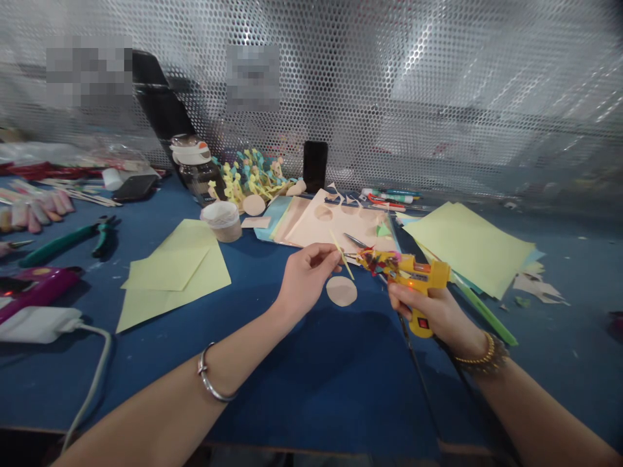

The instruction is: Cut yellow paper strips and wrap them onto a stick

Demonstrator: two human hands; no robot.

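Note:
My right hand (pixel 431 308) is wrapped round the handle of a yellow hot glue gun (pixel 423 275), its nozzle pointing left. Between the thumb and fingertips of my left hand (pixel 307 275) is a thin yellow paper strip (pixel 346 263), held at a slant close to the nozzle. Whether strip and nozzle touch I cannot tell. Just below the strip, a pale peach paper disc (pixel 341 291) lies flat on the blue table (pixel 335 389). Behind both hands are peach paper sheets (pixel 311 224) with round cut-outs, and the metal blade tips of a tool (pixel 354 240) lie on them.
Yellow paper sheets lie at left (pixel 180 279) and right (pixel 467 240). A white tub (pixel 222 222), a lidded jar (pixel 197 168), paper flowers (pixel 253 175) and a phone (pixel 315 166) stand behind. Green-handled pliers (pixel 63 243), a white charger (pixel 41 324) and a green cutter (pixel 484 311) are nearby.

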